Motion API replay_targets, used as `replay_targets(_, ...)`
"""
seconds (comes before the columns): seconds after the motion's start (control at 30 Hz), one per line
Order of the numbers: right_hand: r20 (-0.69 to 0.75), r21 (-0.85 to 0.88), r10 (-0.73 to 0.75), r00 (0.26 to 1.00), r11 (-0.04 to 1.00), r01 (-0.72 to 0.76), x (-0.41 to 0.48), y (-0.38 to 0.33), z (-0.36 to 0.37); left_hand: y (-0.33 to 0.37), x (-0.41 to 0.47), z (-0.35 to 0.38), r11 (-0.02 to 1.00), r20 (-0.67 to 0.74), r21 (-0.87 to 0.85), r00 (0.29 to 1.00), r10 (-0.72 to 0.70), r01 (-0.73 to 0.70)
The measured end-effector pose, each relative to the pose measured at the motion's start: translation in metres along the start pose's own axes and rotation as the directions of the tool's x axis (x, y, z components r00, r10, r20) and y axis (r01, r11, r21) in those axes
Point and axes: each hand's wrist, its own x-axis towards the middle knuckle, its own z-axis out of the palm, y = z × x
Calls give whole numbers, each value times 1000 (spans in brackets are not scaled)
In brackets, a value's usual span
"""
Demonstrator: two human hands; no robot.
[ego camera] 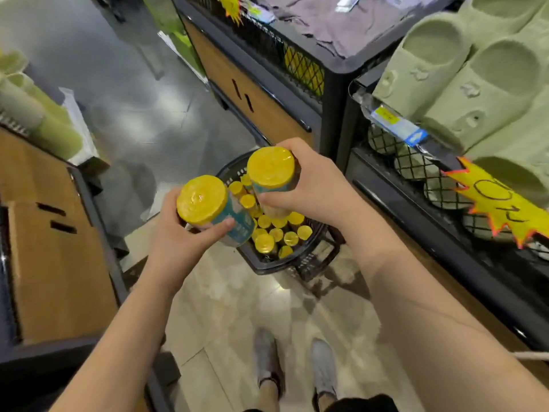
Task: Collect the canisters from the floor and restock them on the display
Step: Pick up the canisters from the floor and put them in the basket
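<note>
My left hand (175,236) grips a yellow-lidded canister (205,200) with a teal label, its fingers curled round the body. My right hand (309,185) grips a second yellow-lidded canister (271,168) a little higher and to the right. Both canisters hang above a black plastic basket (267,264) that stands on the floor and holds several more yellow-lidded canisters (276,233).
A black display stand with green slippers (463,84) and a yellow starburst price tag (502,200) runs along the right. A wood-panelled stand with grey clothing (312,28) is behind the basket. Another wood-panelled stand (50,233) is on the left. My feet (294,361) are on the tiled floor.
</note>
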Motion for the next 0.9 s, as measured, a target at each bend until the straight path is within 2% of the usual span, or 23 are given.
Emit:
replay_targets(0.17,15,-3,51,999,999,-51,63,24,13,-21,60,7,1000,5,2,1000,-11,11)
replay_targets(0.43,126,-111,130,983,987,-117,168,66,37,-71,172,7,985,62,173,998,-9,-2)
replay_targets(0.67,196,-183,104,975,981,-68,216,142,67,-139,235,30,985,137,171,991,4,-28)
replay_targets(0.77,184,-171,71,980,984,-39,226,179,82,-176,251,44,981,119,192,993,-25,1)
replay_targets(0.9,231,-269,72,970,963,-8,241,229,104,-213,263,67,972,83,235,995,-53,32)
